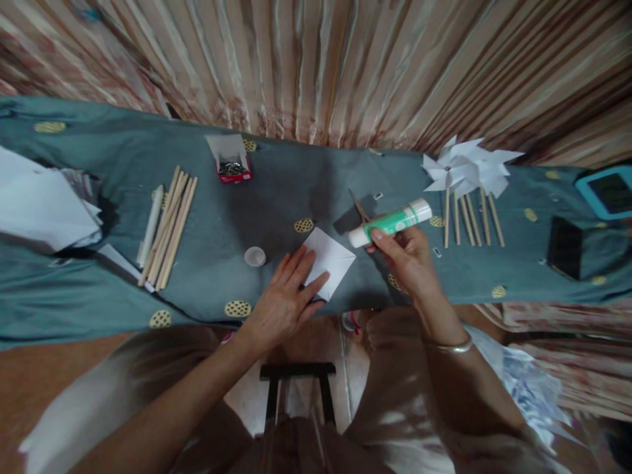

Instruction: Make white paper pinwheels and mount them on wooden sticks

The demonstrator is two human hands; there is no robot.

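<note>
My left hand [286,296] lies with its fingers spread on a small white square of paper [334,253], holding it against the table cloth near the front edge. The paper is turned cornerwise and shows cut or crease lines towards its corners. In my right hand [412,260] is a green and white glue stick [395,222], held tilted above the table to the right of the paper, its white end towards the paper. A small round white cap [255,256] sits left of my left hand. Partly hidden behind the glue stick is a pair of scissors [359,207].
Several wooden sticks [170,227] and a white paper stack [39,204] lie left. A red box [232,168] of small metal pieces stands open at the back. White paper pinwheels [467,168] on sticks, a dark phone [565,247] and a blue-framed device [609,191] are right.
</note>
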